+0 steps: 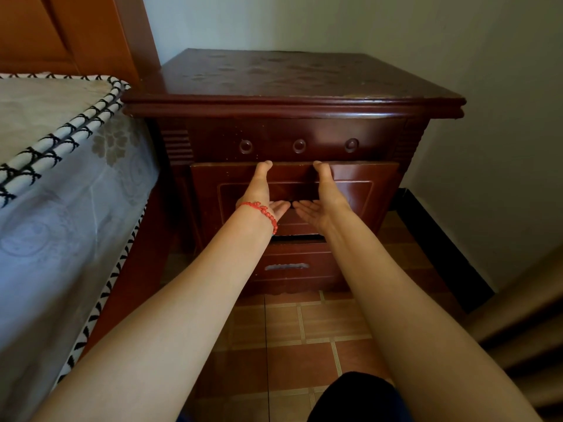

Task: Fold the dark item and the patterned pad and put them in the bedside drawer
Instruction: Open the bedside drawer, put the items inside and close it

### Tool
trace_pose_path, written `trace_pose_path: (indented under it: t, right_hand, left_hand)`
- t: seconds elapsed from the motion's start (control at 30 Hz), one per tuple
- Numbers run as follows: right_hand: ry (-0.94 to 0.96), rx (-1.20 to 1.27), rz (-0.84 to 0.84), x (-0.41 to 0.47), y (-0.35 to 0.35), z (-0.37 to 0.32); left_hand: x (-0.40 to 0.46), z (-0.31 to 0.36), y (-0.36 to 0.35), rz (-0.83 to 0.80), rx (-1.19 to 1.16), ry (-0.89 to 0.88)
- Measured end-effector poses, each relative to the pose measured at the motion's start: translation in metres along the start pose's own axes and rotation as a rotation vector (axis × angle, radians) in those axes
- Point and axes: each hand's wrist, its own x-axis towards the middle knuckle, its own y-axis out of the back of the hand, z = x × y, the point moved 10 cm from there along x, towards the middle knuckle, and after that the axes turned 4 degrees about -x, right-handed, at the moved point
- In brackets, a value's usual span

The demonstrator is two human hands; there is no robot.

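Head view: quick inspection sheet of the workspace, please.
Surface: nightstand top bare, worn finish.
Job's things: drawer stands out from the cabinet; dark item and pad not seen.
Clutter: nothing seen.
Grippers: left hand and right hand both flat on the drawer front, thumbs at its top edge, holding nothing.
Cables: nothing seen.
Surroundings: bed at left, lower drawer shut, tiled floor.

Both hands flat against the drawer [350,190] front of a dark red nightstand [292,83], left hand [262,193] and right hand [320,196] side by side, thumbs up at its top edge. Red bead bracelet [262,212] on the left wrist. Bed [61,166] just left, tiled floor [292,330] below.
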Motion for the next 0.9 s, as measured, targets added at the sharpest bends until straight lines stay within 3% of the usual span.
trace_pose_path:
  t: [0.9]
  right_hand:
    - [-0.025, 0.028, -0.028, 0.018, -0.010, -0.007]
  left_hand:
    - [0.024, 0.009, -0.006, -0.043, -0.002, 0.006]
